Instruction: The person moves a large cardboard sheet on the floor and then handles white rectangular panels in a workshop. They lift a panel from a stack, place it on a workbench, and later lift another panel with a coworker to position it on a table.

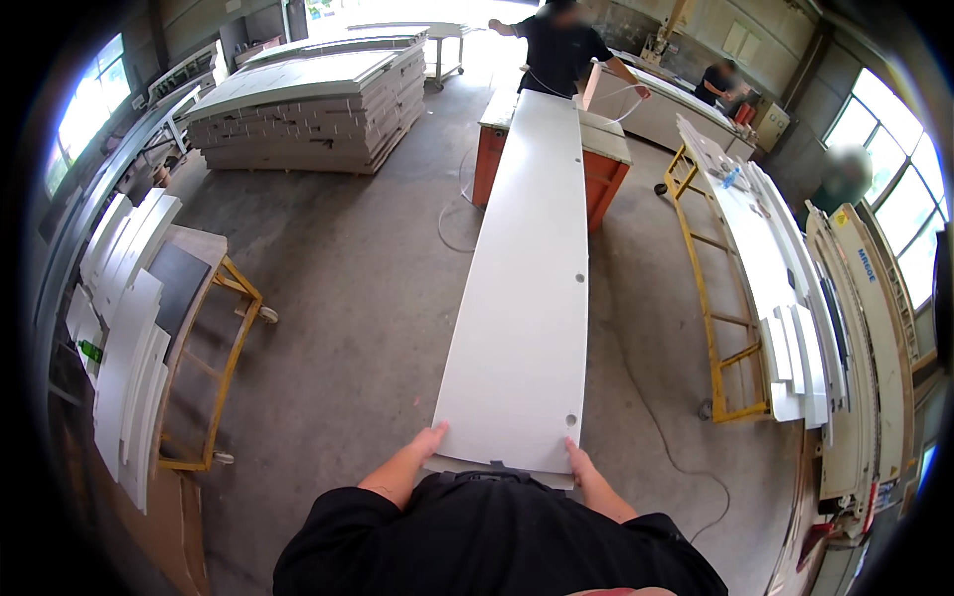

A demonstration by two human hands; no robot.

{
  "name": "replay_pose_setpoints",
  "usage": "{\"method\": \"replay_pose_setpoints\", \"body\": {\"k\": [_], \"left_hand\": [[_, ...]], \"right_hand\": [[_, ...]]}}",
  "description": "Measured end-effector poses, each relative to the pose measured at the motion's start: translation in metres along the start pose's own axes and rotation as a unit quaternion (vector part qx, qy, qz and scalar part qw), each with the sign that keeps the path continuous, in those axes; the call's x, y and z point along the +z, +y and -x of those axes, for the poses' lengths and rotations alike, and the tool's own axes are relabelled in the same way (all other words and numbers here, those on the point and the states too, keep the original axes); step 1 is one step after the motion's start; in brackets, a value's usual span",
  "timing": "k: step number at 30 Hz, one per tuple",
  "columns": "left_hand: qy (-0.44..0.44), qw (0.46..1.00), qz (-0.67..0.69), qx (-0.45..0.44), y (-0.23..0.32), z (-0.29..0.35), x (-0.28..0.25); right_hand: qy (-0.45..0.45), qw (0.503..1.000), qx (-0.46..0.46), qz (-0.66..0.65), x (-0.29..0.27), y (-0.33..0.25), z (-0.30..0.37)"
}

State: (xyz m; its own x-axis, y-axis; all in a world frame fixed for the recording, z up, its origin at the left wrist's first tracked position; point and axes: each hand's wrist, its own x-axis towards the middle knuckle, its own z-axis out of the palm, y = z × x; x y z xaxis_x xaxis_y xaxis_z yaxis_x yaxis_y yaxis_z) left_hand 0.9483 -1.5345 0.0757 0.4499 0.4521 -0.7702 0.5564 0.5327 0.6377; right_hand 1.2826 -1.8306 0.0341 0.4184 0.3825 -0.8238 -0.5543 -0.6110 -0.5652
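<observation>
A long white panel (522, 298) stretches away from my waist, with several round holes along its right edge. My left hand (431, 438) grips its near left edge. At the near right corner my right hand (577, 457) holds the opposite edge; the fingers of both hands are partly hidden under the panel. Below its near end shows the edge of what looks like a second white board (447, 464). The far part of the panel lies over an orange workbench (608, 177), where a co-worker in black (561, 50) handles a thin white strip (636, 107).
A tall stack of white panels (298, 119) stands far left. Yellow-framed carts with white boards flank me, the left cart (234, 328) and the right cart (717, 328). A cable (656, 427) runs over the floor on the right. Two more people are at the far right.
</observation>
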Motion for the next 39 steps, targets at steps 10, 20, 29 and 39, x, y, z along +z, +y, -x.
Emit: {"method": "replay_pose_setpoints", "body": {"k": [10,20,29,39], "left_hand": [[0.024,0.999,-0.038,-0.003,-0.010,-0.001,-0.005],[0.006,1.000,-0.020,0.002,-0.018,-0.024,-0.002],[0.030,0.999,-0.036,0.000,-0.029,-0.026,-0.005],[0.061,0.996,-0.057,0.038,-0.012,-0.001,-0.001]], "right_hand": [[-0.010,1.000,0.024,-0.009,0.012,-0.008,0.014],[0.009,1.000,0.001,0.004,0.001,-0.001,-0.001],[0.018,0.999,0.012,0.038,0.012,-0.013,0.013],[0.023,0.999,0.018,0.039,0.016,-0.017,0.018]]}}
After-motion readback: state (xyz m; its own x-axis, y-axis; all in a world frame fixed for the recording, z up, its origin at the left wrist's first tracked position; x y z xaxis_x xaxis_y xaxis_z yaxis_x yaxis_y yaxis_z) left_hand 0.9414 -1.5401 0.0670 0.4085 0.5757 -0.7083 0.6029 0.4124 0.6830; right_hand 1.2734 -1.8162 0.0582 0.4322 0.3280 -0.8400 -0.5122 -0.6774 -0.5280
